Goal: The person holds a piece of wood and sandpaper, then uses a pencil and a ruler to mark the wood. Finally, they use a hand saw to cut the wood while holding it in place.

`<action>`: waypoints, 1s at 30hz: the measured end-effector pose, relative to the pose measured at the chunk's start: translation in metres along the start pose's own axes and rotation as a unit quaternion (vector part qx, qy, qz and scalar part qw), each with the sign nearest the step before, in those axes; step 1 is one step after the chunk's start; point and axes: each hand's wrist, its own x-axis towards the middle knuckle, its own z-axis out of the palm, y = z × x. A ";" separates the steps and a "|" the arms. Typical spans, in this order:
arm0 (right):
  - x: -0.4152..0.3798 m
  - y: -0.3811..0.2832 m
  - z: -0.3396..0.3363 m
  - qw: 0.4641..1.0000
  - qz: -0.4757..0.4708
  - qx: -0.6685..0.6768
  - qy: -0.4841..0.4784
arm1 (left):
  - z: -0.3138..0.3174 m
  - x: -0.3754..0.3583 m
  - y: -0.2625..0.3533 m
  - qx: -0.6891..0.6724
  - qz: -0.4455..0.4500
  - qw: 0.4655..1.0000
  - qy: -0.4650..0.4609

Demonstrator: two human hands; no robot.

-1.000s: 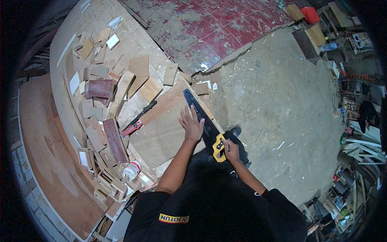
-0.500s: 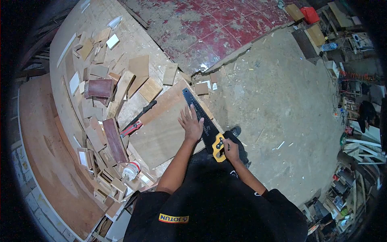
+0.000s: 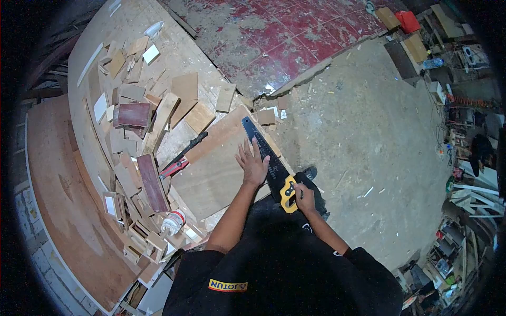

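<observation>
My right hand (image 3: 304, 197) is wrapped round the yellow handle of a hand saw (image 3: 269, 158), near the front of my body. The saw's dark blade points up and to the left, lying along the right edge of a flat wooden board (image 3: 211, 171). My left hand (image 3: 253, 164) rests flat on the board beside the blade, its fingers spread. A red-handled tool (image 3: 174, 167) and a black tool (image 3: 196, 140) lie at the board's left side.
Wood offcuts, among them a dark red block (image 3: 133, 114), cover the worktop (image 3: 168, 39) on the left. A white tub (image 3: 173, 222) stands near its front. Red tiles (image 3: 295, 26) and concrete floor (image 3: 363, 126) lie beyond; clutter lines the far right.
The whole view has shifted slightly, with the board, saw and offcuts appearing a little further right. My hands hold nearly the same pose on the board and saw.
</observation>
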 end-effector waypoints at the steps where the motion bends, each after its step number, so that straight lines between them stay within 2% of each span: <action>1: 0.000 0.000 0.000 1.000 0.007 -0.006 -0.004 | 0.000 0.000 0.000 0.002 -0.005 1.000 -0.009; 14: 0.003 -0.008 -0.002 1.000 -0.013 -0.019 0.008 | -0.006 0.002 0.010 0.040 -0.028 0.998 -0.037; 16: 0.004 -0.017 -0.006 0.997 0.063 0.014 -0.030 | -0.008 0.004 0.012 0.044 -0.035 0.997 -0.045; 17: 0.004 -0.015 -0.006 0.997 0.063 0.014 -0.030 | -0.008 0.004 0.012 0.047 -0.042 0.997 -0.054; 20: 0.004 -0.009 -0.002 0.998 0.057 0.001 -0.029 | -0.009 0.004 0.013 0.045 -0.035 0.997 -0.051; 22: 0.003 -0.003 0.002 1.000 -0.014 0.003 0.018 | -0.010 0.003 0.013 0.043 -0.032 0.997 -0.049; 30: 0.004 -0.002 0.002 1.000 -0.003 0.004 0.004 | -0.005 0.003 0.010 0.037 -0.028 0.998 -0.041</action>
